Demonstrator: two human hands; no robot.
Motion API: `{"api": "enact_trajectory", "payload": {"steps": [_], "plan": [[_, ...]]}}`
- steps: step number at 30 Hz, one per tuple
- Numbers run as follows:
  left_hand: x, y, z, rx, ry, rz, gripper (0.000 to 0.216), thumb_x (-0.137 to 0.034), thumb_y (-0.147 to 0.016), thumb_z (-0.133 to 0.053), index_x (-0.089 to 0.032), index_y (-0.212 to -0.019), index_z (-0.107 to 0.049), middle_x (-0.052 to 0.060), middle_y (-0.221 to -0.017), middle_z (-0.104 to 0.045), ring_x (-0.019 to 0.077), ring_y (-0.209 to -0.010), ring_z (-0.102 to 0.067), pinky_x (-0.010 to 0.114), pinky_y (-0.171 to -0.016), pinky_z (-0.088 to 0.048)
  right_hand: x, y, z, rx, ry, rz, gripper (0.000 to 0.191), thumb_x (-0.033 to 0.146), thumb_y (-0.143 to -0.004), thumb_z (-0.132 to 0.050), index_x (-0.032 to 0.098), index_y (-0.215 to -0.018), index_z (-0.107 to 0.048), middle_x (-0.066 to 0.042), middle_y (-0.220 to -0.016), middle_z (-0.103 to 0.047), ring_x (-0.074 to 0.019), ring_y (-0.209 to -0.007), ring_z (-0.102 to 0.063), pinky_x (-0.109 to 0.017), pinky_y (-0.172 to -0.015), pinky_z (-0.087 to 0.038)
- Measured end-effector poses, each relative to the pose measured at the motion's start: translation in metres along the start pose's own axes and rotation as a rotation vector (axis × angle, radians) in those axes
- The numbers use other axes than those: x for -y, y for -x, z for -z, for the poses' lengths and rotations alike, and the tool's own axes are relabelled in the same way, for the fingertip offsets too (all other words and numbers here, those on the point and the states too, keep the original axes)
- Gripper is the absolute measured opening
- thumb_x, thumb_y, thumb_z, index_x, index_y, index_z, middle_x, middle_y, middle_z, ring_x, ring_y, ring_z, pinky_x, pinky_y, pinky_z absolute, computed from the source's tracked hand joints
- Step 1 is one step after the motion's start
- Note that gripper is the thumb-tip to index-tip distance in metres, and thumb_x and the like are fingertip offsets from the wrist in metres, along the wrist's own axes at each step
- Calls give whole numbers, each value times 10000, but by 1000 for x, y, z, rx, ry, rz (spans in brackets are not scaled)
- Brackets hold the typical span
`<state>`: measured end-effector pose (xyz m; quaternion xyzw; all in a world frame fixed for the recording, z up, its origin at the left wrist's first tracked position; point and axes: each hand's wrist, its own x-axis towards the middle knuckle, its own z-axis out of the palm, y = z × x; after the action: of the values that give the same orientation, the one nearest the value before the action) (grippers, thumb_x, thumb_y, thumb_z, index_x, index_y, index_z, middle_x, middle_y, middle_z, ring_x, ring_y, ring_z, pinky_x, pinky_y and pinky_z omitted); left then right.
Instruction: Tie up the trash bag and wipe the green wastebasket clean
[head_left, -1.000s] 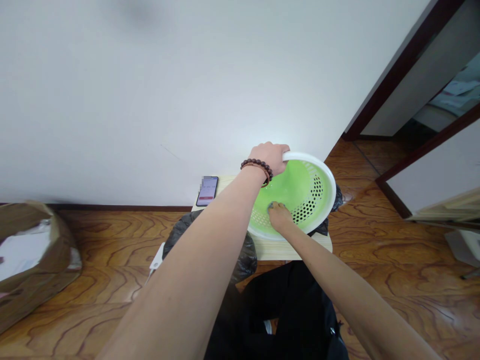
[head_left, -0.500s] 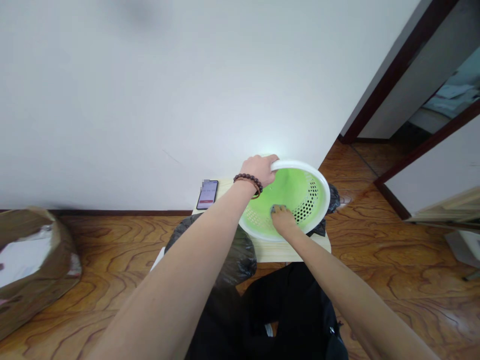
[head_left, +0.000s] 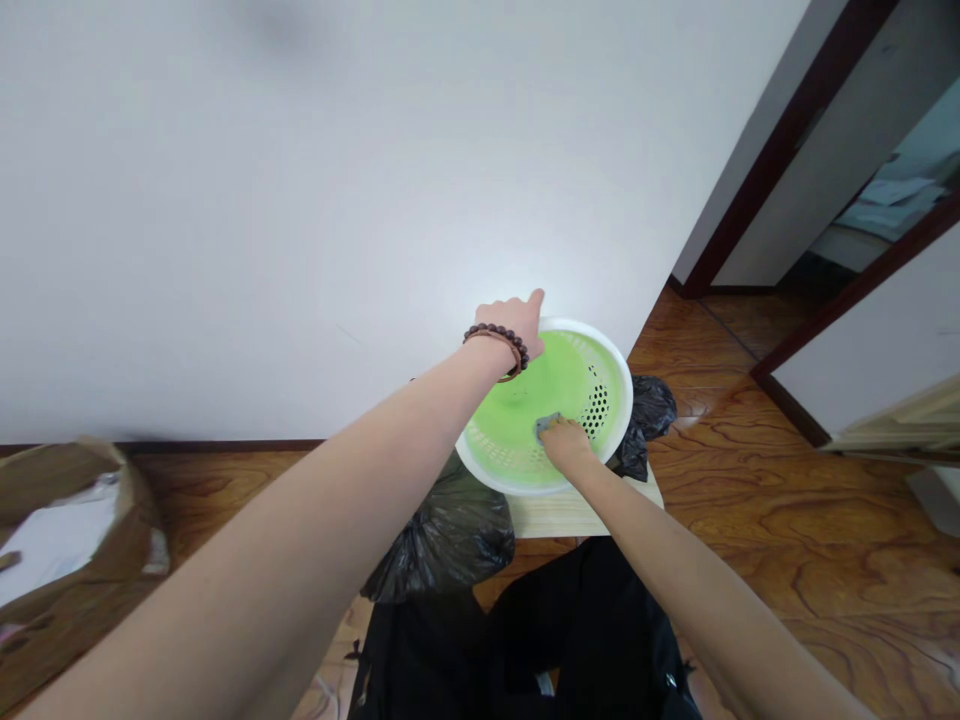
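A round plastic colander basket [head_left: 624, 380], green inside with a white rim and perforated sides, rests on a small light wooden table [head_left: 551, 517] and is slightly tilted. At its far left rim, my left hand [head_left: 514, 322] is closed over the edge with the thumb sticking out; the fingers are partly hidden. My right hand [head_left: 568, 442] reaches inside, closed on a small grey cloth [head_left: 547, 424] pressed against the green inner surface. A beaded bracelet [head_left: 501, 340] circles my left wrist.
Black plastic bags lie on both sides of the table, one on the left [head_left: 457, 530] and one on the right [head_left: 651, 408]. A white wall [head_left: 337, 180] rises right behind. An open cardboard box [head_left: 112, 560] with papers stands on the wooden floor at left. At right is a doorway [head_left: 780, 150].
The basket has shifted left and tips less to one side. My left hand has turned, its thumb now pointing up. The grey cloth shows more under my right fingers. My left arm now covers the phone.
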<state>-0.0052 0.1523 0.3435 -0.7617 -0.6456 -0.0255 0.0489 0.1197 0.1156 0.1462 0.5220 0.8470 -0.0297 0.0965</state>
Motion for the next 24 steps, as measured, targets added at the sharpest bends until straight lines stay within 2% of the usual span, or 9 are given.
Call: {"api": "enact_trajectory", "payload": {"steps": [1,3,6,9,13,17,24], "plan": [[-3,-6,-2,-15,11,-71,695,-279,-708,-495,-286,-1370,-284,114,-1110,-600,278,-941,-583,391,-771,-434,0,-1,1,21,-5,-2,330,92,-842,-370,121,-987,-664,-164,-1065,-614,-230,-1029,-523,-343,-843,-376],[-5,-18,-7,7,22,-211,667,-266,-710,-501,-344,-1345,-315,74,-1140,-590,257,-966,-572,360,-788,-426,-1,-5,0,55,-4,-11,317,92,-839,-380,117,-971,-668,-167,-1027,-632,-228,-1004,-543,-344,-830,-387],[-5,-33,-16,81,71,-299,560,-343,-732,-497,-378,-1284,-405,34,-1068,-616,220,-917,-583,315,-774,-425,-6,-12,-5,54,5,-8,307,88,-836,-384,93,-953,-668,-178,-993,-641,-232,-986,-556,-344,-818,-397],[-5,-44,-24,93,158,-326,481,-413,-752,-467,-341,-1227,-483,22,-989,-632,192,-855,-590,285,-749,-429,-11,-20,-13,25,15,-17,315,72,-833,-375,72,-966,-661,-194,-1011,-633,-236,-1003,-546,-341,-823,-398],[-7,-50,-28,72,198,-343,373,-348,-730,-486,-255,-1070,-607,53,-894,-640,197,-798,-593,283,-693,-434,-12,-27,-17,25,-2,-47,331,57,-824,-361,82,-964,-660,-184,-1012,-635,-240,-1036,-518,-330,-799,-411],[-3,-49,-26,23,210,-342,346,-324,-723,-501,-227,-1032,-623,60,-858,-638,197,-789,-592,287,-696,-433,-7,-31,-14,9,-75,-56,337,41,-806,-364,113,-922,-672,-151,-938,-656,-236,-1043,-503,-308,-786,-413],[3,-44,-25,2,208,-315,329,-344,-738,-494,-230,-1027,-602,40,-836,-621,165,-741,-571,258,-663,-418,9,-33,-5,136,-165,-79,303,113,-846,-405,133,-1034,-642,-155,-1008,-638,-206,-1068,-502,-279,-832,-396]]}}
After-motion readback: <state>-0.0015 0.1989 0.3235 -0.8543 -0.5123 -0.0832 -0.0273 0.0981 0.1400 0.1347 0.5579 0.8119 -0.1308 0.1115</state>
